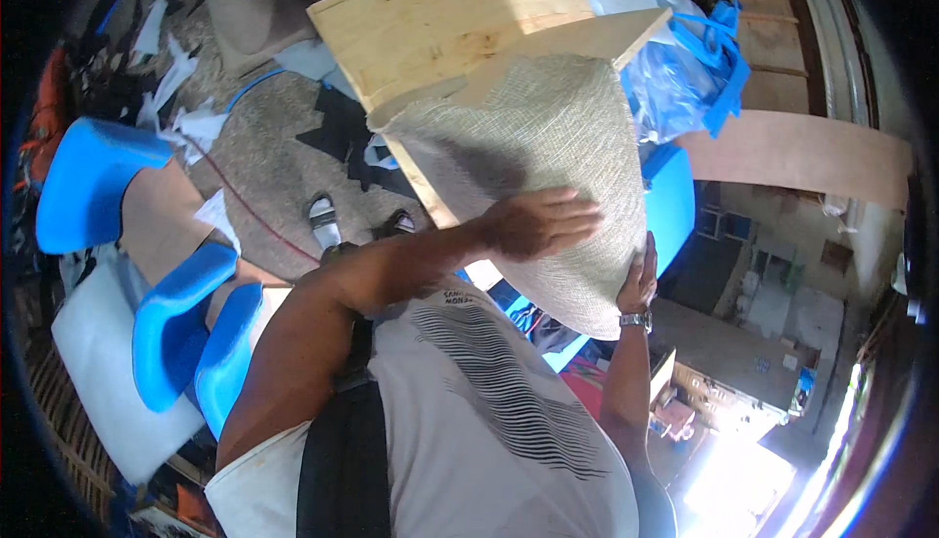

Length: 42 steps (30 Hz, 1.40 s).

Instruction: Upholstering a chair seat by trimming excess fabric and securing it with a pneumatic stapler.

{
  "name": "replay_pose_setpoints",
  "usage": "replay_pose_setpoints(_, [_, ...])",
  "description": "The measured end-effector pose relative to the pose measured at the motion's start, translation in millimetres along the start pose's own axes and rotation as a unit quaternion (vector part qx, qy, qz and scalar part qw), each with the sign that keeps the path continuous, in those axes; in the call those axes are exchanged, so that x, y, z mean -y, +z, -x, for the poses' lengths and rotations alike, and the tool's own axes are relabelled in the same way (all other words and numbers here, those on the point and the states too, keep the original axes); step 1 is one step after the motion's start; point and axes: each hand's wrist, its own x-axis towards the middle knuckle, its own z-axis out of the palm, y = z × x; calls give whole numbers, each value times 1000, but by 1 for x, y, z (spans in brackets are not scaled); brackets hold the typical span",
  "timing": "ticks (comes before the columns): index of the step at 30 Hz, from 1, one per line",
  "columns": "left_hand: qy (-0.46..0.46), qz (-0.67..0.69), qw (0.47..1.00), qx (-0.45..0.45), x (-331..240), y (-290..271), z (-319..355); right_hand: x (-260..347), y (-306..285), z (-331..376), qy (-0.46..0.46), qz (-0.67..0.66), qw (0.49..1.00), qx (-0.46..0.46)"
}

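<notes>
A beige woven fabric piece (548,137) drapes in a curved shape over a pale plywood frame (440,39). My left hand (543,225) lies flat on the fabric, fingers stretched out and close together. At the fabric's right edge, my right hand (639,284) grips the border, a watch on its wrist; some of its fingers are hard to see. Beside that edge, a blue padded panel (673,201) shows partly behind the fabric. The far side of the fabric folds over the plywood, and its underside is hidden.
Several blue curved padded pieces (108,181) stand at the left by a white sheet (117,362). Dark and white scraps (337,137) litter the floor near my feet. Clear plastic wrap with blue strips (675,83) sits at the far right, beside a curved brown board (802,156).
</notes>
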Motion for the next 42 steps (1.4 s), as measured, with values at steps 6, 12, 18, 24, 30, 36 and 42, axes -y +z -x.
replay_pose_setpoints(6, [55,68,987,135,-32,10,25,8,-4,8,33,36,999,5])
replay_pose_setpoints(12, [30,136,977,159,-22,0,30,16,0,6,52,52,997,12])
replay_pose_setpoints(18, [64,99,978,171,4,-17,44,7,12,-8,32,42,999,7])
replay_pose_setpoints(24, [-66,33,997,-1,20,1,241,-1,25,-12,-43,-45,998,1])
replay_pose_setpoints(30, [-469,-53,778,414,55,-72,290,146,-29,-14,107,-178,967,148])
replay_pose_setpoints(36, [-603,-235,716,260,45,-220,294,154,-9,-39,122,16,991,43])
replay_pose_setpoints(42, [-794,-95,512,314,-34,-232,352,145,-4,-85,-182,496,722,-448])
